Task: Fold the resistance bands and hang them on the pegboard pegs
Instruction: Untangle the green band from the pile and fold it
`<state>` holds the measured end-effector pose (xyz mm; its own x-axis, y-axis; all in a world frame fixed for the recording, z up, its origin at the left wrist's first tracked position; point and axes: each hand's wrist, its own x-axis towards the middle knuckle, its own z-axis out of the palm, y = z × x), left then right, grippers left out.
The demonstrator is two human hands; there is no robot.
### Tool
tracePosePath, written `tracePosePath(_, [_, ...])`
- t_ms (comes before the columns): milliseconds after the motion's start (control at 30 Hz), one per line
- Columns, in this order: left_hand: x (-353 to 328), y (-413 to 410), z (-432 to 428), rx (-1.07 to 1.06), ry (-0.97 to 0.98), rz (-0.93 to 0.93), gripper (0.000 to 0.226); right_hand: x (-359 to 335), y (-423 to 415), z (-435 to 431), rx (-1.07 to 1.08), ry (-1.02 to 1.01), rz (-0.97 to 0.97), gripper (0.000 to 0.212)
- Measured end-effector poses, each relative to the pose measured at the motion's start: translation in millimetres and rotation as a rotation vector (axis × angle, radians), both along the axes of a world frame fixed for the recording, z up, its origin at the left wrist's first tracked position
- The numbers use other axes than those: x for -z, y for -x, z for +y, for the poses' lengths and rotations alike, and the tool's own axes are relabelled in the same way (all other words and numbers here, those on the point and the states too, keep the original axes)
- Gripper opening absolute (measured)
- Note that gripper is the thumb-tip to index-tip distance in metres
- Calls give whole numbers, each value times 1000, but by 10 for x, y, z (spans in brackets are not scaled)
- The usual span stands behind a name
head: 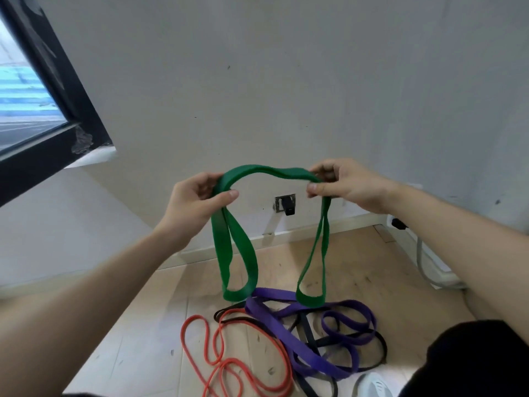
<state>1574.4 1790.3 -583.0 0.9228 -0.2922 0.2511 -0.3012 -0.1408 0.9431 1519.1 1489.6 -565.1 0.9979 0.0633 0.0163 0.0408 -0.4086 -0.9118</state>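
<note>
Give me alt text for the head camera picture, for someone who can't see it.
A person's left hand and right hand pinch a green resistance band held up before a white wall, a loop hanging below each hand. On the floor beneath lie a purple band, a black band and a red band, tangled together.

You're facing a white wall, a socket with a black plug low down. There's a black-framed window on your left, scuffed beige floor below and a grey cable on your right.
</note>
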Motion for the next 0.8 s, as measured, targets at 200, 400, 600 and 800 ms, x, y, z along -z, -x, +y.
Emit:
tracePosePath(200, [-346, 176, -31, 110, 61, -96, 34, 167, 0, 206, -175, 192, 117, 23])
tracePosePath(400, [-289, 220, -117, 171, -6, -88, 31, 6, 48, 644, -282, -60, 12, 55])
tracePosePath(600, [-218, 208, -58, 208, -53, -63, 35, -56, 69, 845, -234, -57, -120, 37])
tracePosePath(800, [-112, 184, 34, 269, -166, 12, 40, -121, 57, 840, -186, -52, -167, 26])
